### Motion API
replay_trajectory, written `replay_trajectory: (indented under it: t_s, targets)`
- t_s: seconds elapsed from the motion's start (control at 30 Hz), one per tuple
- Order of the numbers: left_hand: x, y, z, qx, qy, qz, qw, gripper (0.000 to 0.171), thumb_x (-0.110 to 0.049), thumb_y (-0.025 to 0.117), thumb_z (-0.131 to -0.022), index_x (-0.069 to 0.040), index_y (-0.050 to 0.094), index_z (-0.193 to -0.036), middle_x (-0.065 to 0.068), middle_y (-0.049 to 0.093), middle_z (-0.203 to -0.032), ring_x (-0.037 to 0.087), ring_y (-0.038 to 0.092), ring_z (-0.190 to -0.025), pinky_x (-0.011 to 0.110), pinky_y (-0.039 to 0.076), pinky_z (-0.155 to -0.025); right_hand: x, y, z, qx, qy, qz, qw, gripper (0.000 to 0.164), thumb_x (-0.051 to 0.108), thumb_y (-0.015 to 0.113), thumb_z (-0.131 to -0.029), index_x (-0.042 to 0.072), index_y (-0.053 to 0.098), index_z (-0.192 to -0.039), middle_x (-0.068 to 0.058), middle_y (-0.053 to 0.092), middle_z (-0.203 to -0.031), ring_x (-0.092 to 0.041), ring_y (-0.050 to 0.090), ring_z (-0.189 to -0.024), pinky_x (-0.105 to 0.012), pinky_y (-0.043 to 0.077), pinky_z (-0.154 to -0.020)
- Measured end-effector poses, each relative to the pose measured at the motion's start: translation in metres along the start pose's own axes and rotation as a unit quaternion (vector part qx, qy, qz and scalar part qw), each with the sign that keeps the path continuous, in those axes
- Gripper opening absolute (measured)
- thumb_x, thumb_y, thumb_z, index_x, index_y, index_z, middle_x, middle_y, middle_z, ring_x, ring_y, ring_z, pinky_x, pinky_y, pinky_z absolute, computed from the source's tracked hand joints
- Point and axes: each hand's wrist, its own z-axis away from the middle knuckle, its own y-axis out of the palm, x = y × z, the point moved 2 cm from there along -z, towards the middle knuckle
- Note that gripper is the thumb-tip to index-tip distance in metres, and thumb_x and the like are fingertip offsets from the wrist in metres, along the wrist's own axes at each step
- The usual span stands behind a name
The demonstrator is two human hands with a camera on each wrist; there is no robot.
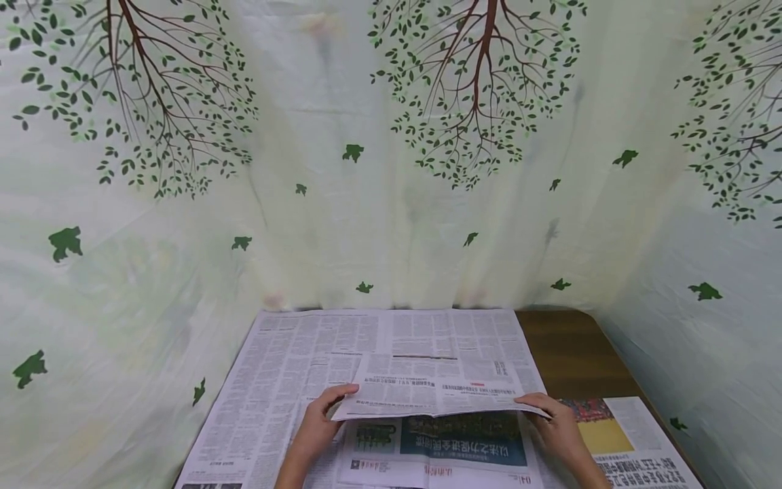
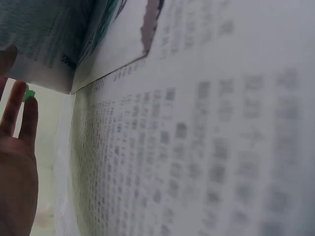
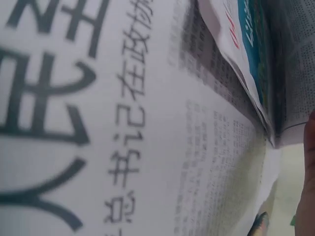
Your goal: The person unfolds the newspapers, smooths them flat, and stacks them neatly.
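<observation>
In the head view a newspaper [image 1: 427,397] is half lifted, its upper leaf raised toward the camera along a fold. My left hand [image 1: 318,424] pinches the leaf's left corner, and my right hand [image 1: 559,431] grips the right corner. Below the raised edge shows a page with a dark teal picture banner [image 1: 464,441] and large white characters. In the left wrist view, the thumb lies on the raised leaf [image 2: 42,44] while two fingers reach past its edge. Only part of the right hand [image 3: 308,172] appears in the right wrist view, beside the same leaf.
Large newspaper sheets [image 1: 275,380] cover most of the table. On the right lies another newspaper page [image 1: 647,435] with a yellow and red picture, beside bare brown wood [image 1: 568,350]. A pale cloth [image 1: 391,224] printed with trees and leaves hangs around the table.
</observation>
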Motion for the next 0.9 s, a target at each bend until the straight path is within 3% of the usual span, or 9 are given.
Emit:
replay_trajectory:
  t_s: [0.13, 0.3, 0.4, 0.57, 0.67, 0.8, 0.9]
  targets:
    - [0.000, 0.005, -0.014, 0.005, -0.015, -0.068, 0.9975, 0.045, -0.011, 0.077, -0.088, -0.033, 0.072, -0.127, -0.014, 0.066, -0.137, 0.017, 0.060, -0.133, 0.037, 0.048, -0.111, 0.002, -0.006, -0.001, 0.004, 0.007, 0.003, 1.000, 0.037, -0.009, 0.077, -0.080, 0.019, 0.081, -0.105, -0.002, 0.078, -0.103, 0.006, 0.066, -0.095, -0.003, 0.045, -0.082]
    - [0.005, 0.012, -0.028, -0.014, 0.077, -0.090, 0.9929, 0.035, -0.012, 0.075, -0.088, -0.018, 0.075, -0.123, 0.001, 0.070, -0.134, 0.029, 0.063, -0.128, 0.044, 0.048, -0.108, 0.005, -0.009, 0.000, 0.008, 0.019, 0.000, 1.000, 0.035, -0.008, 0.078, -0.081, 0.016, 0.081, -0.107, -0.007, 0.078, -0.106, 0.005, 0.066, -0.096, -0.007, 0.048, -0.080]
    - [0.008, 0.016, -0.030, -0.030, 0.097, -0.087, 0.9910, 0.029, -0.011, 0.079, -0.083, -0.017, 0.078, -0.112, 0.003, 0.074, -0.126, 0.031, 0.067, -0.123, 0.037, 0.050, -0.105, 0.006, -0.011, 0.002, 0.015, 0.055, -0.011, 0.998, 0.038, -0.006, 0.077, -0.083, 0.013, 0.078, -0.115, -0.013, 0.075, -0.115, 0.005, 0.065, -0.097, -0.014, 0.052, -0.076]
    - [0.008, 0.015, -0.025, -0.016, 0.008, -0.061, 0.9980, 0.026, -0.013, 0.078, -0.085, -0.032, 0.079, -0.102, -0.013, 0.075, -0.120, 0.022, 0.066, -0.126, 0.035, 0.049, -0.109, 0.002, -0.008, 0.000, 0.032, 0.129, -0.028, 0.991, 0.043, -0.002, 0.075, -0.086, 0.009, 0.071, -0.127, -0.017, 0.069, -0.126, 0.003, 0.062, -0.093, -0.023, 0.054, -0.070]
    - [0.006, 0.012, -0.022, -0.005, -0.008, -0.048, 0.9988, 0.025, -0.014, 0.076, -0.088, -0.034, 0.078, -0.102, -0.014, 0.075, -0.119, 0.021, 0.065, -0.126, 0.038, 0.049, -0.110, -0.002, -0.007, -0.002, 0.042, 0.151, -0.011, 0.988, 0.040, 0.001, 0.076, -0.086, 0.012, 0.074, -0.124, -0.014, 0.070, -0.126, 0.002, 0.062, -0.090, -0.023, 0.054, -0.070]
    - [0.005, 0.008, -0.020, -0.004, 0.025, -0.042, 0.9988, 0.024, -0.009, 0.073, -0.091, -0.029, 0.078, -0.104, -0.008, 0.076, -0.117, 0.021, 0.069, -0.120, 0.032, 0.053, -0.103, -0.002, -0.006, -0.003, 0.036, 0.093, -0.033, 0.994, 0.033, -0.003, 0.076, -0.084, 0.007, 0.076, -0.116, -0.018, 0.072, -0.119, 0.003, 0.063, -0.090, -0.020, 0.053, -0.069]
    - [0.005, 0.006, -0.019, -0.007, 0.024, -0.027, 0.9993, 0.025, -0.005, 0.070, -0.094, -0.027, 0.078, -0.105, -0.006, 0.077, -0.115, 0.016, 0.070, -0.117, 0.028, 0.055, -0.098, 0.001, -0.006, -0.004, 0.013, 0.041, -0.022, 0.999, 0.027, -0.006, 0.076, -0.082, 0.006, 0.079, -0.106, -0.018, 0.074, -0.110, 0.007, 0.063, -0.091, -0.014, 0.051, -0.070]
